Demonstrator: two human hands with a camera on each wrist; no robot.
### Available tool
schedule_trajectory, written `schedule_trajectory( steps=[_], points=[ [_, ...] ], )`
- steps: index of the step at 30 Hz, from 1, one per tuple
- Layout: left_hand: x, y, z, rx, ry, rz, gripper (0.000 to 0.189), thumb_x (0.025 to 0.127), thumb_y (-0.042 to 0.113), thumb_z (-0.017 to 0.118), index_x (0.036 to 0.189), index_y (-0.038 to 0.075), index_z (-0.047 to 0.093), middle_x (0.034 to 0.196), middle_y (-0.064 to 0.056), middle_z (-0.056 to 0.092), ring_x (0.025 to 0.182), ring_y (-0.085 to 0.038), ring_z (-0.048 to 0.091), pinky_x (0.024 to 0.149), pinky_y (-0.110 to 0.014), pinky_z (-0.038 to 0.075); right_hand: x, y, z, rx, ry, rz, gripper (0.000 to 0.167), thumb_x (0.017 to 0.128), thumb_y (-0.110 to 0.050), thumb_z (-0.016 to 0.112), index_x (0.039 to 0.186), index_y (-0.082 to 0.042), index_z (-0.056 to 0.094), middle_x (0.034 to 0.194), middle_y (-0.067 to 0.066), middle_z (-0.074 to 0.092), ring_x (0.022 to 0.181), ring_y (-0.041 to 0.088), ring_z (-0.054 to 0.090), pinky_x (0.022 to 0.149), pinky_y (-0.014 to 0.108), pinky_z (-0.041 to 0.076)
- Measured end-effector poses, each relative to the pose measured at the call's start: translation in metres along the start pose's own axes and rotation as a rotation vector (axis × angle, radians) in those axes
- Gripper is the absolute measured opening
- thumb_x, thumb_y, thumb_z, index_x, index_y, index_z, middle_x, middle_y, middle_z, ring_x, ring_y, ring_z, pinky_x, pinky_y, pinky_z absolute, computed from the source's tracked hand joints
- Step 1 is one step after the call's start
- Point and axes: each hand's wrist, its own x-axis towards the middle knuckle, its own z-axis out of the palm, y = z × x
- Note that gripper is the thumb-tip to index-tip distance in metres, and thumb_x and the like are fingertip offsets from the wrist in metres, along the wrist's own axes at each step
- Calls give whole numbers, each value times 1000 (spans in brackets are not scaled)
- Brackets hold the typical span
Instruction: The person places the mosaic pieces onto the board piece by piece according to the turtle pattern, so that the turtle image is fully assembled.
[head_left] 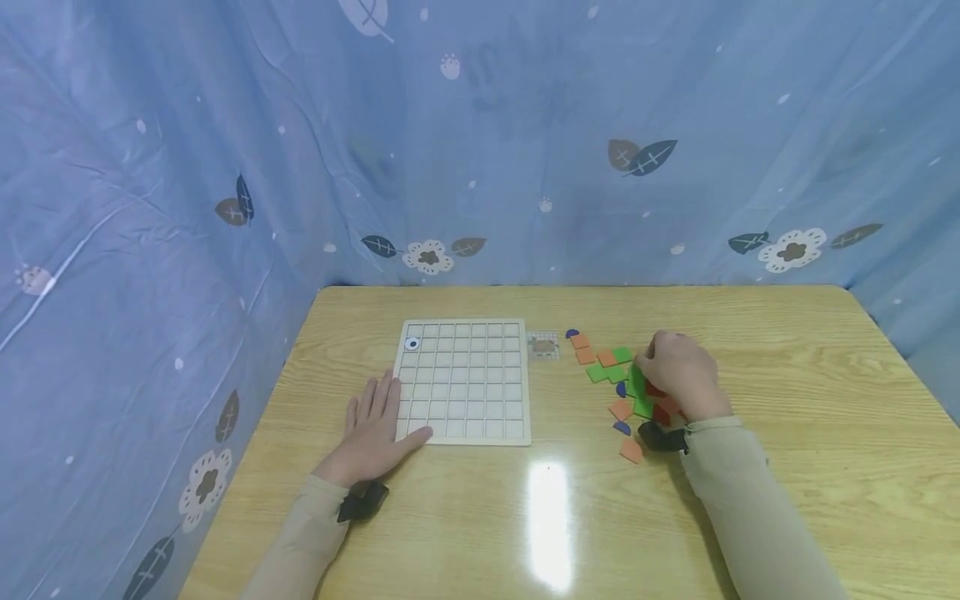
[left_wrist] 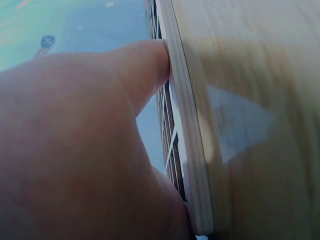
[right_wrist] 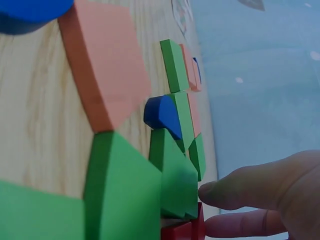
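Note:
A white gridded board [head_left: 462, 383] lies on the table, with a round white piece bearing a dark dot, like an eye [head_left: 412, 343], in a cell near its upper left corner. My left hand [head_left: 372, 437] rests flat against the board's left side, fingers extended and thumb at the lower edge. In the left wrist view a digit touches the board's edge [left_wrist: 187, 110]. Over the loose pieces on the right, my right hand [head_left: 681, 371] reaches down. Its digits [right_wrist: 250, 185] sit apart beside green pieces [right_wrist: 172, 175] and a red piece [right_wrist: 180, 231]; no piece shows clearly between them.
A small picture card [head_left: 543, 345] lies beside the board's right edge. Orange pieces [head_left: 621, 409] and blue half-round pieces [head_left: 622, 427] are scattered between the card and my right wrist. A blue patterned curtain [head_left: 510, 167] hangs behind the wooden table [head_left: 810, 375].

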Motion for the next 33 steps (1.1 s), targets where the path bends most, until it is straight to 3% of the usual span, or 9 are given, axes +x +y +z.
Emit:
schedule_trajectory(
  steps=[6, 13, 19, 26, 33],
  points=[
    [-4, 2, -1, -43, 32, 31, 105, 101, 63, 52, 164, -7, 6, 173, -26, -4, 158, -51, -7, 120, -74, -6, 1, 0, 3, -1, 30, -17, 25, 99, -19, 58, 100, 4, 68, 97, 20, 68, 71, 28, 58, 53, 35, 46],
    [-4, 3, -1, -45, 32, 27, 106, 100, 64, 52, 164, -7, 6, 174, -25, -5, 159, -50, -7, 121, -73, -7, 1, 0, 6, 1, 43, -7, 26, 101, -23, 57, 94, 0, 66, 86, 15, 64, 67, 26, 55, 53, 35, 43],
    [-2, 2, -1, -31, 23, 21, 106, 100, 64, 52, 165, -6, 6, 174, -24, -5, 159, -50, -7, 122, -72, -6, 1, 2, 5, 0, 66, -23, 24, 99, -17, 57, 103, 4, 67, 97, 22, 68, 70, 29, 59, 53, 37, 46],
    [-1, 0, 1, -18, 20, 11, 109, 99, 72, 47, 166, -3, 5, 175, -21, -6, 160, -46, -10, 123, -70, -7, 1, 2, 9, -2, 102, -46, 19, 94, -11, 60, 101, 6, 67, 100, 26, 63, 78, 33, 58, 59, 39, 47],
    [-1, 0, 0, -6, 7, 1, 108, 100, 67, 52, 165, -4, 4, 174, -22, -6, 160, -46, -10, 123, -70, -5, 3, 2, 9, 7, 113, -59, 15, 93, -9, 65, 96, 6, 65, 99, 27, 57, 84, 37, 54, 65, 44, 49]
  ],
)
